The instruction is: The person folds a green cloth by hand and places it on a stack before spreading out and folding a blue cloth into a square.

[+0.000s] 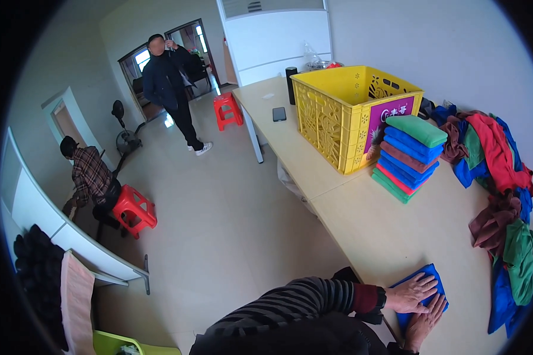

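Here, hands: left hand [410, 293] and right hand [423, 322] lay flat, fingers spread, on the blue cloth [423, 291].
Cloth: near the desk [385, 236] edge.

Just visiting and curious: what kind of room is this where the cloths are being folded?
Probably a plain workroom or office: a long table, a yellow plastic crate, a stack of folded cloths, and red stools.

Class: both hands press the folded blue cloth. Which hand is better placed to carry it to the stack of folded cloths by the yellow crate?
Probably the right hand: it lies on the blue cloth toward the pile side, so it would not cross the left hand in reaching the stack.
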A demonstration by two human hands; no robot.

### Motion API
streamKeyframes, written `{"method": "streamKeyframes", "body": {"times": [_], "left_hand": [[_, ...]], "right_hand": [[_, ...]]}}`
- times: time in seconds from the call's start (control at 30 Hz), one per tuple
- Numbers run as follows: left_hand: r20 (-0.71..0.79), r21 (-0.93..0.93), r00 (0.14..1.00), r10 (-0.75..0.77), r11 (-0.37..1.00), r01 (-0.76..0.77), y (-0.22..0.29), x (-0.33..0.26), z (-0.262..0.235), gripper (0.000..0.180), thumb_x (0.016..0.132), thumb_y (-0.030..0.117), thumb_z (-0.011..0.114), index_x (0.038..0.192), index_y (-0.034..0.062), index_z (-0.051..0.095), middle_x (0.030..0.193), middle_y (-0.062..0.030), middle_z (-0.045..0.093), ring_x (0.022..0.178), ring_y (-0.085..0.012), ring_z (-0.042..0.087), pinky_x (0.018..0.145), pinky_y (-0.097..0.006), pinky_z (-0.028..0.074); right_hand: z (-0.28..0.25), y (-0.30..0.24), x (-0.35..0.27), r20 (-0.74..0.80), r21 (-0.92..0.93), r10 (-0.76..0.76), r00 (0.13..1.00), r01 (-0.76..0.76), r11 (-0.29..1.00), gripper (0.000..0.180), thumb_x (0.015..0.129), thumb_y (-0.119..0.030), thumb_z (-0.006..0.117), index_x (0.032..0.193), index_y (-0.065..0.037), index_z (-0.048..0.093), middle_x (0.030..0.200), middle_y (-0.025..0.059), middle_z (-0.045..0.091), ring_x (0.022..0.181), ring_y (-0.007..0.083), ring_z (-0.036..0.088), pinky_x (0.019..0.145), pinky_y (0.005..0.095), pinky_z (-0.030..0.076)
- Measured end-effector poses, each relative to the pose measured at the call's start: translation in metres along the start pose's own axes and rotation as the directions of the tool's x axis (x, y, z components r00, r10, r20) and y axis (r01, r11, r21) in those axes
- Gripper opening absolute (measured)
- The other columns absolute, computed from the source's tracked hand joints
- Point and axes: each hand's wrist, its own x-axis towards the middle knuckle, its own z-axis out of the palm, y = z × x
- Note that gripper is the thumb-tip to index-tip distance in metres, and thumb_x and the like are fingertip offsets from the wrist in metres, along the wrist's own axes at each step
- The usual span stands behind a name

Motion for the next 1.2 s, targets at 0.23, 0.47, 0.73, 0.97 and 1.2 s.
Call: {"method": "streamKeyframes", "body": {"times": [0.23,0.47,0.73,0.97,1.2], "left_hand": [[-0.037,0.011,0.999,0.032,0.999,-0.031,-0.002,-0.001,0.007,0.082,0.096,0.053,0.053,0.151,-0.0046,0.037,0.161,-0.0221,0.031,0.153,-0.037,0.023,0.124,-0.054,0.014],[-0.007,0.068,1.0,0.017,0.998,-0.017,0.004,-0.002,0.005,0.081,0.098,0.055,0.052,0.152,-0.0023,0.037,0.162,-0.0219,0.03,0.154,-0.0354,0.021,0.125,-0.053,0.012],[-0.051,0.04,0.999,0.02,0.999,-0.018,-0.005,0.003,0.014,0.078,0.1,0.055,0.047,0.151,-0.0038,0.039,0.161,-0.0225,0.033,0.153,-0.0356,0.022,0.124,-0.055,0.014],[-0.035,0.104,0.999,0.042,0.994,-0.038,0.002,0.012,0.009,0.078,0.1,0.056,0.047,0.151,-0.0026,0.04,0.16,-0.0209,0.034,0.153,-0.035,0.023,0.124,-0.055,0.013],[-0.042,0.049,0.999,0.003,0.999,-0.001,-0.002,0.017,0.009,0.077,0.099,0.056,0.049,0.15,-0.0013,0.041,0.16,-0.0203,0.034,0.153,-0.0351,0.024,0.123,-0.055,0.015]], "right_hand": [[0.006,0.016,-0.005,-0.018,0.054,0.052,0.998,-0.051,0.997,0.066,0.106,-0.037,0.037,0.159,0.001,0.025,0.166,0.0199,0.024,0.155,0.036,0.017,0.125,0.0461,0.017],[-0.021,0.019,0.002,0.136,-0.006,0.183,0.974,-0.184,0.983,0.063,0.105,-0.031,0.044,0.156,0.002,0.03,0.164,0.0202,0.028,0.154,0.0354,0.022,0.124,0.0452,0.021],[0.013,0.014,0.026,0.01,0.03,0.1,0.995,-0.1,0.994,0.061,0.105,-0.03,0.047,0.154,0.004,0.034,0.163,0.0208,0.031,0.153,0.0346,0.023,0.124,0.0455,0.019],[0.012,0.013,0.021,0.003,-0.013,0.052,0.999,-0.052,0.999,0.061,0.106,-0.032,0.044,0.153,0.004,0.035,0.162,0.0213,0.032,0.153,0.0354,0.024,0.124,0.0458,0.02],[0.015,0.02,0.015,-0.065,0.065,0.015,0.998,-0.011,0.998,0.06,0.108,-0.035,0.036,0.155,0.004,0.033,0.161,0.0227,0.032,0.153,0.0383,0.023,0.124,0.0471,0.021]]}}
